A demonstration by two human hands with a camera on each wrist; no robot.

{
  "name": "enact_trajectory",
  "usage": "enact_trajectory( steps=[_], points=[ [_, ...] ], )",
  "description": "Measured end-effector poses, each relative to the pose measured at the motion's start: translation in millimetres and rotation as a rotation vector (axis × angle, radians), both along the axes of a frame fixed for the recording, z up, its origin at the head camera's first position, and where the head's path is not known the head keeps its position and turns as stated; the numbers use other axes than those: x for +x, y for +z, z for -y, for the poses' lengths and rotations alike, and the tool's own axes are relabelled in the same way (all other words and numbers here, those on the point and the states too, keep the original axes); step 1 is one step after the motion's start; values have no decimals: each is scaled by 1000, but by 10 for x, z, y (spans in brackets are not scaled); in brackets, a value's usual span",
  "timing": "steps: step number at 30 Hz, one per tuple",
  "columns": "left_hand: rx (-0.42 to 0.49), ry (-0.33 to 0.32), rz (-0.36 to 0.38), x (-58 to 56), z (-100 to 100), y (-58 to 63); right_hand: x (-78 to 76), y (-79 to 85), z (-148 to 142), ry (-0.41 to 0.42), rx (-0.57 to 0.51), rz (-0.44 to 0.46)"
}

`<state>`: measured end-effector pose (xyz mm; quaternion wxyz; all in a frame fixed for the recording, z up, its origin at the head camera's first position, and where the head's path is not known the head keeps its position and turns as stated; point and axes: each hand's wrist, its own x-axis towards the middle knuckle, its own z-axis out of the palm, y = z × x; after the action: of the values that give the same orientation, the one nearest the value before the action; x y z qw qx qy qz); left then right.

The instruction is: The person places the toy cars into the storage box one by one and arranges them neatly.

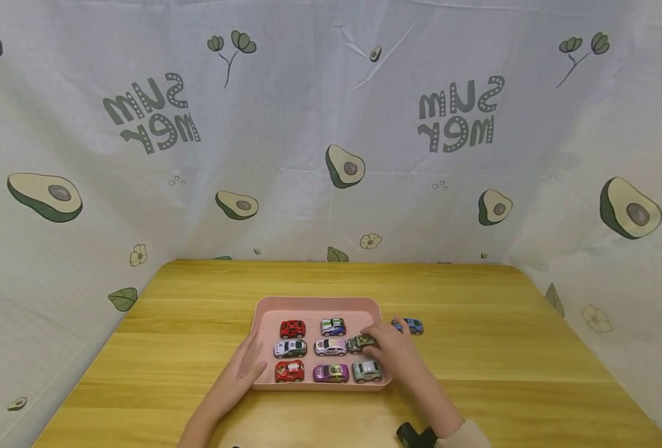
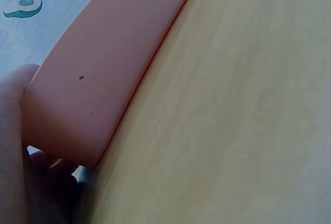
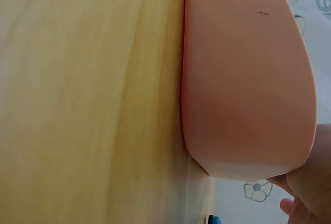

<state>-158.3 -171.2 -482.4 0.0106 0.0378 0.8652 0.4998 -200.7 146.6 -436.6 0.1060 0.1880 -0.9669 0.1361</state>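
Observation:
A shallow pink tray (image 1: 320, 303) holds several small toy cars in rough rows. My left hand (image 1: 238, 371) grips the tray's left wall, thumb over the rim and fingers outside. Over the right rim reaches my right hand (image 1: 394, 348), its thumb and fingers pinching a dark green toy car (image 1: 359, 343) inside the tray. Just below that one sits a pale mint car (image 1: 367, 371); to its left is a white-and-pink car (image 1: 330, 346). Outside the tray, beyond my right fingers, a blue car (image 1: 415, 326) lies on the table. The wrist views show mostly the tray's outer wall (image 2: 103, 53).
Other cars in the tray include a purple one (image 1: 331, 373), a red one (image 1: 289, 371) and a white-and-green one (image 1: 290, 348). A black object (image 1: 415, 435) is by my right forearm. The wooden table (image 1: 476, 354) meets a printed curtain (image 1: 292, 124) behind.

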Motion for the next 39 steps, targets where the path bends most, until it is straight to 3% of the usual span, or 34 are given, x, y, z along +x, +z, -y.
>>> enact_trajectory(
  steps=[17, 30, 39],
  points=[
    [8, 0, -6, 11, 1, 7, -35, -24, 9, 13, 97, 26],
    [0, 4, 2, 10, -5, 12, -35, -69, -103, 35, -48, 25],
    [-1, 7, 13, 8, -9, 27, -36, -79, -305, -9, -153, -73]
  ],
)
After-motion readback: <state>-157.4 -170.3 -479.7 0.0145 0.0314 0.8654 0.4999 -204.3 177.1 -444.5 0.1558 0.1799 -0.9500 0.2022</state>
